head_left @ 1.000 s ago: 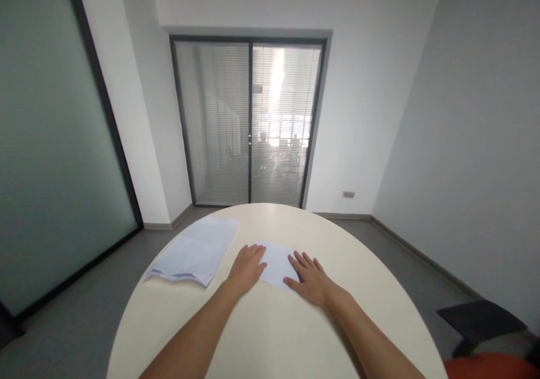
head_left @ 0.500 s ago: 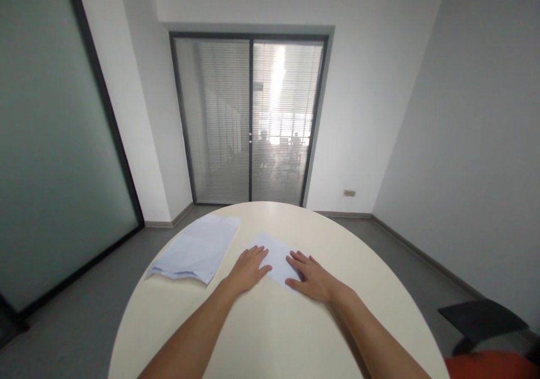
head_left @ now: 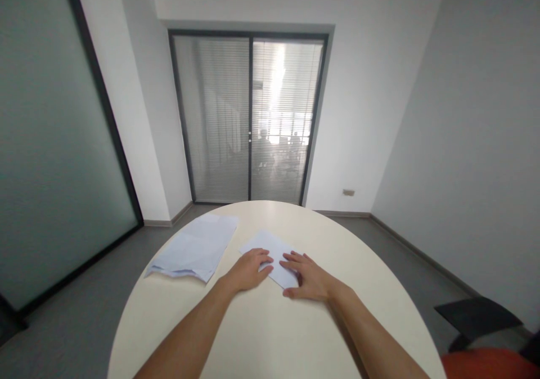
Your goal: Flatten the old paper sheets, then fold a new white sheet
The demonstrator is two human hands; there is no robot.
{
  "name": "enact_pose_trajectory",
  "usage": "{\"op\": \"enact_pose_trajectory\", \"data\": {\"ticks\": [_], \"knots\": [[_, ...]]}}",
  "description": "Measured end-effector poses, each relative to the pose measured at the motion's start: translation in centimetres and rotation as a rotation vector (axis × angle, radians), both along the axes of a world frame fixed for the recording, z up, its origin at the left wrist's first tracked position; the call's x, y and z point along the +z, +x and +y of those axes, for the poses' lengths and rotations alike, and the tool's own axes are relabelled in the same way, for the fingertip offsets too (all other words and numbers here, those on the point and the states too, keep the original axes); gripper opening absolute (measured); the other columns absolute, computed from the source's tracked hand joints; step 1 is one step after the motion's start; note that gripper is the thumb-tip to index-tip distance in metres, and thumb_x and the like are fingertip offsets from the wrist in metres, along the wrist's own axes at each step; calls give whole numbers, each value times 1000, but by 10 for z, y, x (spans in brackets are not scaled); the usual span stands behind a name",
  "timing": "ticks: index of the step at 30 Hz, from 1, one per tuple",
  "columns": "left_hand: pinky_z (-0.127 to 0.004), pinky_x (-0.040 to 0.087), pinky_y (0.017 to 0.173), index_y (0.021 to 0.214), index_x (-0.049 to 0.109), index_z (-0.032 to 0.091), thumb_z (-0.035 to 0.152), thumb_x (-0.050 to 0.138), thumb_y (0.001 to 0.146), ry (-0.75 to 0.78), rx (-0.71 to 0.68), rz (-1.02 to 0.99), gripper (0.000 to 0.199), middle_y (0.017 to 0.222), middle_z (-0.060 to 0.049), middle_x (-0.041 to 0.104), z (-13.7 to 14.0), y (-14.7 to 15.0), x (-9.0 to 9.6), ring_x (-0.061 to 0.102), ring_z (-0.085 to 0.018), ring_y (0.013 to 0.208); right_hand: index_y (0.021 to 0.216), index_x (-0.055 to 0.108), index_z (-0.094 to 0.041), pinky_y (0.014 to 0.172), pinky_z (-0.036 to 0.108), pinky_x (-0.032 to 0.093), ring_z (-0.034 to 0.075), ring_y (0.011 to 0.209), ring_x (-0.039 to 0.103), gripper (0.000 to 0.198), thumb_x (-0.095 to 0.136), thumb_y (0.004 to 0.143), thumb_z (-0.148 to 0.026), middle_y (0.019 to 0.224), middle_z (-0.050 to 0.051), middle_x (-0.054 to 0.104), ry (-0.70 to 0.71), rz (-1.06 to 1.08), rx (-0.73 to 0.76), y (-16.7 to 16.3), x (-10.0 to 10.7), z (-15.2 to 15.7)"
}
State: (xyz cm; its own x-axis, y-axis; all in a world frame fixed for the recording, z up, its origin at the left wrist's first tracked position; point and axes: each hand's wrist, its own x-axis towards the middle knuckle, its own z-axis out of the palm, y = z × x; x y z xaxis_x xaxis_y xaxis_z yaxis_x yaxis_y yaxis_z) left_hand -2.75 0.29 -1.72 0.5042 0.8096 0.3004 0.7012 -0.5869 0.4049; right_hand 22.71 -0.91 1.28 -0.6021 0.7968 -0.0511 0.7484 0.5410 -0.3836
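Note:
A small white sheet of paper (head_left: 276, 249) lies at an angle on the round cream table (head_left: 270, 334). My left hand (head_left: 250, 269) rests over the paper's left side, fingers bent a little and the thumb apart near its lower edge. On the right side, my right hand (head_left: 307, 275) has its fingers spread across the paper, with the thumb at the near corner. Both hands hide parts of the sheet. Whether the sheet is folded, I cannot tell.
A stack of larger white sheets (head_left: 196, 247) with curled near edges lies at the table's left. A black and red chair (head_left: 481, 317) stands at the lower right. Behind the table is a glazed door (head_left: 248, 120) with blinds; a frosted glass panel (head_left: 54, 143) is on the left.
My fingers have moved inward over the paper and bent slightly, and the right thumb has shifted toward the near corner. The sheet appears slightly shifted; the stack has stayed put.

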Motion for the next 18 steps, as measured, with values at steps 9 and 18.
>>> {"op": "enact_pose_trajectory", "data": {"ticks": [9,18], "knots": [[-43,30,119,129,66,25,51,66,85,-82,-58,48,51,151,-8,48,-3,-5,5,39,-28,143,148,47,-22,121,56,12,36,149,25,100,63,69,-80,159,13,33,-11,29,-22,5,-1,2],[-44,30,119,128,65,22,50,64,88,-101,-68,16,49,151,-10,48,2,-8,-2,39,-28,144,139,59,-20,120,49,25,34,144,36,87,62,75,-77,154,15,43,-11,116,-31,9,1,2]]}}
